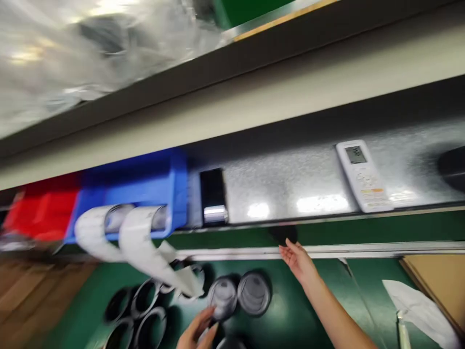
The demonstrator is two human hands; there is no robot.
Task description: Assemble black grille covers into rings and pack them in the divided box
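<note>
My left hand (198, 330) is low in the view, its fingertips at the lower edge of a round grey lid-like piece (222, 294). Its thumb and fingers are apart, and whether they touch the piece I cannot tell. Beside that lies a second round grey piece (254, 293), with part of a third at the bottom edge. Further right, my right hand (298, 261) reaches up toward the shelf's front edge, fingers stretched out and nothing visible in them. A blurred dark patch (285, 234) shows just above its fingertips, under the shelf.
Several black rings (145, 298) stand on the green table (290, 320). Label strips (140, 242) hang from a blue bin (178, 189) beside a red bin (47, 208). The metal shelf (283, 179) holds a phone (213, 194) and a white remote (364, 177). Cardboard (441, 286) lies right.
</note>
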